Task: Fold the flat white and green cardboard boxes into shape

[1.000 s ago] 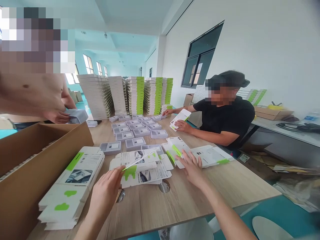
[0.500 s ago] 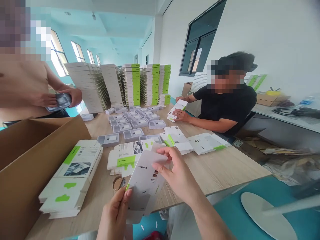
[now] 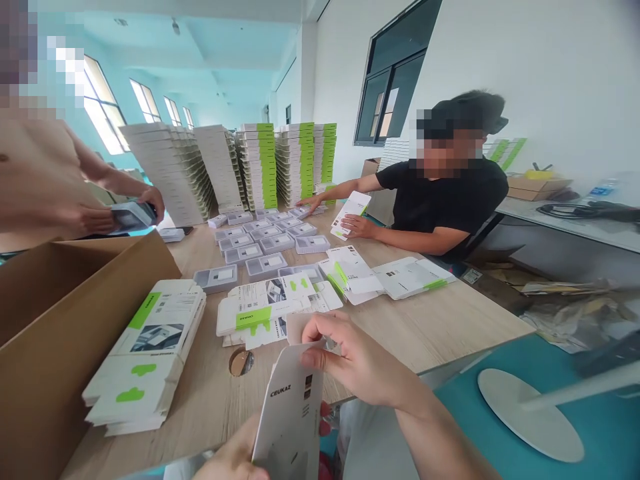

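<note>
Low at the table's near edge I hold a white printed carton (image 3: 287, 417) marked CEUKAZ, its front bulging a little. My left hand (image 3: 233, 453) grips it lower down, with fingertips showing past its right edge. At the top end, my right hand (image 3: 360, 360) pinches a flap between thumb and curled fingers. Just beyond lies a loose pile of flat white-and-green cartons (image 3: 255, 307). To the left stands a thick stack of flat cartons (image 3: 145, 353).
Clear plastic trays (image 3: 265, 265) with inserts cover the table's middle. Tall carton stacks (image 3: 257, 167) rise behind. A brown cardboard box (image 3: 100, 333) stands left. A co-worker (image 3: 440, 200) in black sits right with a carton; another person (image 3: 45, 173) stands left holding trays. The tabletop has a round hole (image 3: 241, 362).
The carton has moved lower and turned more upright, its top pushed wider, with my right hand at the flap. The seated co-worker's far hand has left their carton and reached toward the trays.
</note>
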`<move>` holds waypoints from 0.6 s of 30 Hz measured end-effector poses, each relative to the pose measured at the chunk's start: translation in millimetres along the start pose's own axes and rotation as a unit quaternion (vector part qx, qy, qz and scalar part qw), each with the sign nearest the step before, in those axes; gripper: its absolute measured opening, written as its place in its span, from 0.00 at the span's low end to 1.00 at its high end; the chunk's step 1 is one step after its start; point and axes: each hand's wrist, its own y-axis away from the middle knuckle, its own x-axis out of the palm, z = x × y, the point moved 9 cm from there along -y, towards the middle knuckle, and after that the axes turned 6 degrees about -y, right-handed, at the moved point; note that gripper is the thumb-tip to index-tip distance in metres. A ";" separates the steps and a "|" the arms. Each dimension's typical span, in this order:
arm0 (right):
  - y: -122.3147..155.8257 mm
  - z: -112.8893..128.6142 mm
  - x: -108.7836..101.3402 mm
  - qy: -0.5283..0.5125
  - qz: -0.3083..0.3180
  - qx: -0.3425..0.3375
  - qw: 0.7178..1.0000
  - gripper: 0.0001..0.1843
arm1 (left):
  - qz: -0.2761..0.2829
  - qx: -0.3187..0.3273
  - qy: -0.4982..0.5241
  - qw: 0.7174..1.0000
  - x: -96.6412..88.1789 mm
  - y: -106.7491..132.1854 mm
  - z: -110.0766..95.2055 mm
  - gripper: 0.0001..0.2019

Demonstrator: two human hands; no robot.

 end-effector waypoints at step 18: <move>19.2 -36.2 -5.3 -0.172 -0.173 0.047 0.969 0.33 | -0.172 -0.007 0.002 0.985 -7.2 -11.0 -6.6 0.44</move>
